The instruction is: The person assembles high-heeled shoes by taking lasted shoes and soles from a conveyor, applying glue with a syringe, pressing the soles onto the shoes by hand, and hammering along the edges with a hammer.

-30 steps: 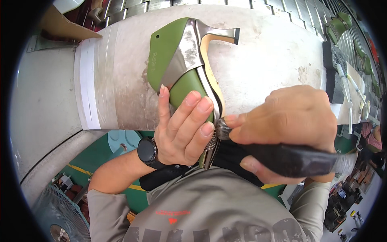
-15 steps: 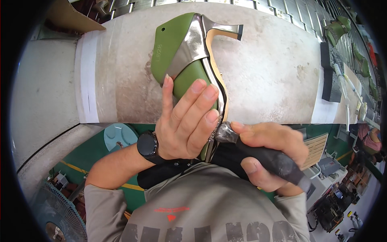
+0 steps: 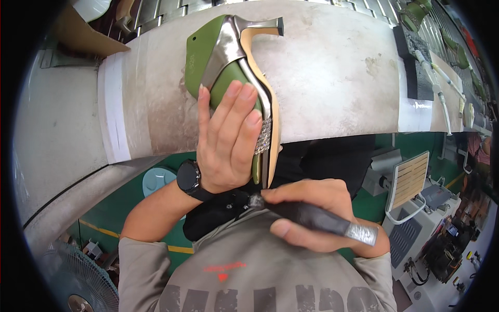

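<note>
Hands: the left hand (image 3: 224, 148) lies with fingers extended across a metallic-silver high-heeled shoe on a green plastic last (image 3: 235, 72); its thumb is hidden, so whether it grips cannot be told. The right hand (image 3: 322, 200) is closed around a dark-handled tool with a rounded metallic head (image 3: 314, 215), the head near the toe. Shoe lies sideways on the pale, stained worktop (image 3: 327, 78), sole facing right, toe projecting past the near edge. Left wrist bears a black round-faced watch (image 3: 188, 177). Black rectangular blocks (image 3: 416, 67) rest at the worktop's right.
</note>
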### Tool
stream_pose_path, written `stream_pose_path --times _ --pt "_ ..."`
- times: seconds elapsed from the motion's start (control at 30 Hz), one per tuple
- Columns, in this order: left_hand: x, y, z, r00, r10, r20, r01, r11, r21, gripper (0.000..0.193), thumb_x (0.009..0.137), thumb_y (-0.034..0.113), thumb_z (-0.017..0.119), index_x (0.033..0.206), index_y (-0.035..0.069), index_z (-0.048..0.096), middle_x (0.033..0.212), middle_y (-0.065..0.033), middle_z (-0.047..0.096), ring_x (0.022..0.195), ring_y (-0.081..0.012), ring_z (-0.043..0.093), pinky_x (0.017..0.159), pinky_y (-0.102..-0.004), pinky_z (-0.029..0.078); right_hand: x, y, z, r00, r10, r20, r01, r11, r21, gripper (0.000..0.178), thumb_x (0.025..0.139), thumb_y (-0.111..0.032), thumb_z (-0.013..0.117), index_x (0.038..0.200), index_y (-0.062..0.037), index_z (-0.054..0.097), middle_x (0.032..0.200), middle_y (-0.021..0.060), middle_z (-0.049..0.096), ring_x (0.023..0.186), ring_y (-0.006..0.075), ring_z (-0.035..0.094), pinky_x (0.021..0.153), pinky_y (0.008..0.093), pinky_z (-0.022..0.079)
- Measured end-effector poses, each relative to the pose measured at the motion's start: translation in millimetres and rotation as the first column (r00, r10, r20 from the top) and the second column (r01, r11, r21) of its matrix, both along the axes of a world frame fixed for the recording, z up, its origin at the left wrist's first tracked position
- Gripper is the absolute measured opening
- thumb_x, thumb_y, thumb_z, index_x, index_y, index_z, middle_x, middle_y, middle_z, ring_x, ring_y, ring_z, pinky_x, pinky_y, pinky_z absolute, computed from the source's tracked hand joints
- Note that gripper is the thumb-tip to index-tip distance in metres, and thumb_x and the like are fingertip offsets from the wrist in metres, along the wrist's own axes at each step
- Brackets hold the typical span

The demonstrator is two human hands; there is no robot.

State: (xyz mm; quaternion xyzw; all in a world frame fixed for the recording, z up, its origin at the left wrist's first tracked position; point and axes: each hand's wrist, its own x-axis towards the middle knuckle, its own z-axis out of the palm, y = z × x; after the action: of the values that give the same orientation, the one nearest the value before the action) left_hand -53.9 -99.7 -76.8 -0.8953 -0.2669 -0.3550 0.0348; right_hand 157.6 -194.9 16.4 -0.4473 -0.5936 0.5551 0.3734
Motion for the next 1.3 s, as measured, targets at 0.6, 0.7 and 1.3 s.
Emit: stream_pose_path --times 0.6,0.7,1.3 --pt "1 1 -7 0.998 0.054 0.034 -0.054 0.999 0.006 0.080 0.096 0.043 0.076 0.148 -0.004 0.036 0.148 -0.0311 0.047 0.135 -0.0513 0.053 0.115 -0.0747 0.035 11 65 24 0.802 -0.570 -0.177 0.596 0.782 0.182 0.038 0.110 -0.035 0.045 0.113 0.0008 0.058 0.098 0.0278 0.069 0.054 0.0198 0.058 0.055 0.0319 0.054" --pt "13 0 -4 0.992 0.049 0.118 -0.047 0.999 -0.026 0.057 0.100 0.023 0.068 0.144 -0.001 0.042 0.145 -0.0270 0.052 0.135 -0.0467 0.055 0.115 -0.0760 0.033 7 62 34 0.431 -0.559 -0.708 0.849 0.517 0.108 0.038 0.112 -0.037 0.043 0.110 -0.0013 0.056 0.101 0.0298 0.067 0.050 0.0182 0.056 0.055 0.0301 0.054" --pt "17 0 -2 0.986 0.072 0.149 -0.057 0.993 -0.099 0.049 0.098 0.006 0.064 0.144 0.006 0.047 0.147 -0.0220 0.052 0.139 -0.0419 0.053 0.118 -0.0765 0.028 7 176 18 0.925 -0.350 -0.149 0.322 0.929 -0.180 0.035 0.106 -0.028 0.049 0.107 0.0025 0.067 0.092 0.0188 0.076 0.049 0.0122 0.055 0.048 0.0230 0.046"
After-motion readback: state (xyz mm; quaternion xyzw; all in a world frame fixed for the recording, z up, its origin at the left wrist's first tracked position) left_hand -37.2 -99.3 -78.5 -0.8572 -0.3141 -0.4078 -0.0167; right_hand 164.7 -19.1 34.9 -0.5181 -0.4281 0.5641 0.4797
